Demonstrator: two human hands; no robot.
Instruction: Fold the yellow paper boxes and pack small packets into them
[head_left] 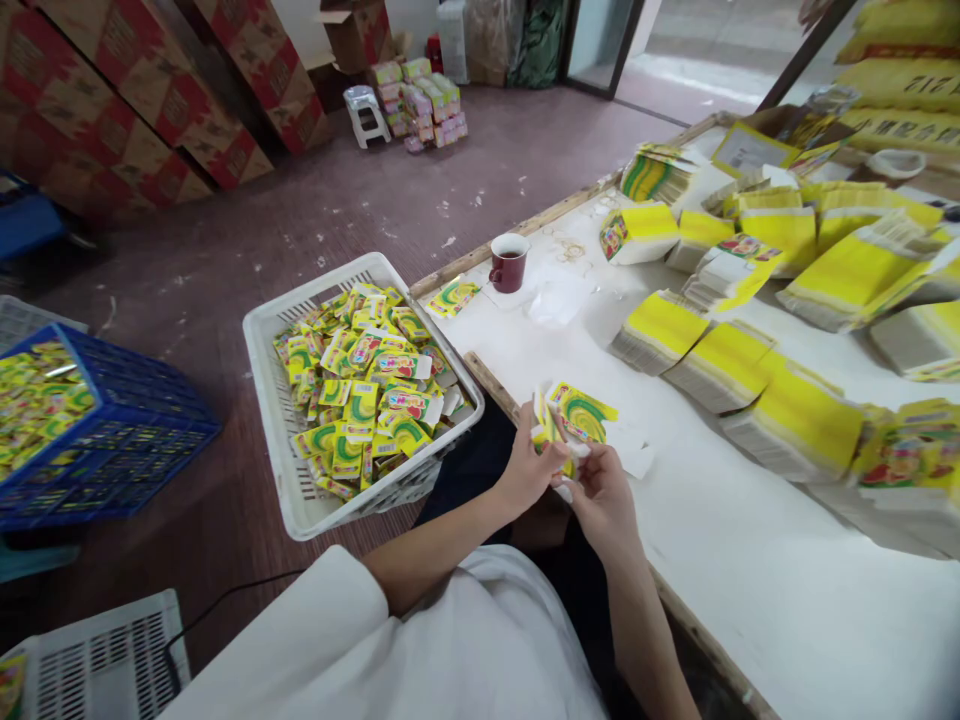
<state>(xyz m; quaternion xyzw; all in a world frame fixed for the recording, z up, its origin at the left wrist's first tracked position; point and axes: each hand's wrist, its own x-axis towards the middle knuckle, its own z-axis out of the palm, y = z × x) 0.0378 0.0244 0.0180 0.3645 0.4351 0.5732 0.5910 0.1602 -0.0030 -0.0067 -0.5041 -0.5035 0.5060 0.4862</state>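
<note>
My left hand (527, 467) is closed around a small yellow-and-white carton (547, 428), just over the table's front edge. The fingers of my right hand (606, 497) pinch the near end of this same carton, partly hiding it. Just beyond my hands, a yellow-and-green printed carton (587, 412) lies on the white table, with white flaps showing beside it. To the left, a white plastic basket (264, 400) holds a heap of similar small yellow cartons (362, 405).
Stacks of flat yellow cartons (795, 415) cover the table's right side. A maroon mug (509, 270) stands near the wooden edge, beside a lone carton (454, 297). A blue crate (142, 430) of cartons sits at far left. Cardboard boxes (142, 90) and a white stool (366, 115) stand behind.
</note>
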